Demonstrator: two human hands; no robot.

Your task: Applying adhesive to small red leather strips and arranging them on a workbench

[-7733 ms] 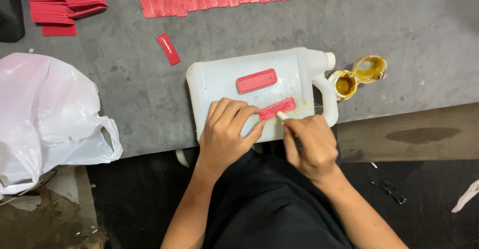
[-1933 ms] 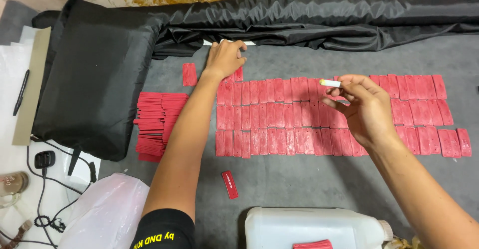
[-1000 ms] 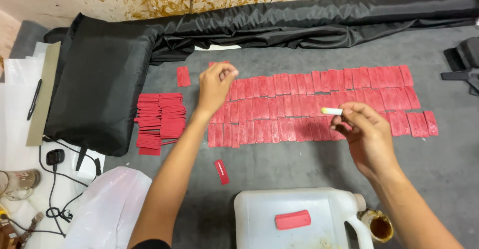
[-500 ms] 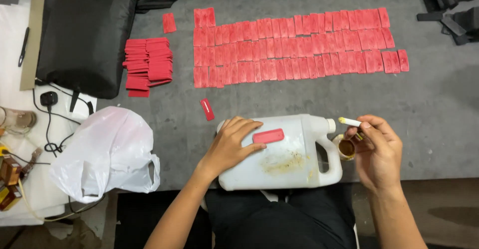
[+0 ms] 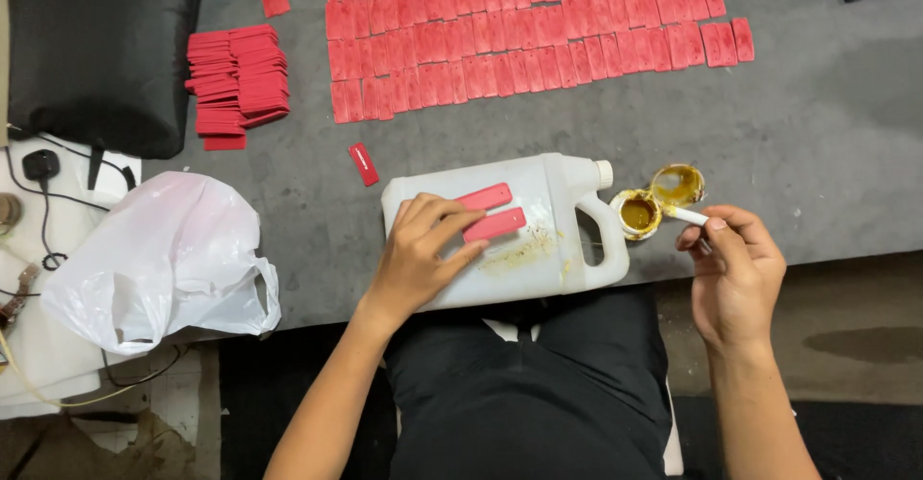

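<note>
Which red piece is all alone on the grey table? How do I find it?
Find the white jug lying on its side by the left hand. Look just past its upper left corner. The single red tag lies alone there on the grey table, tilted, touching no other tag.

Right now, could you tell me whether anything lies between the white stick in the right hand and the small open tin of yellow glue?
Nothing visible does: the white stick reaches the glue tin unobstructed.
</note>
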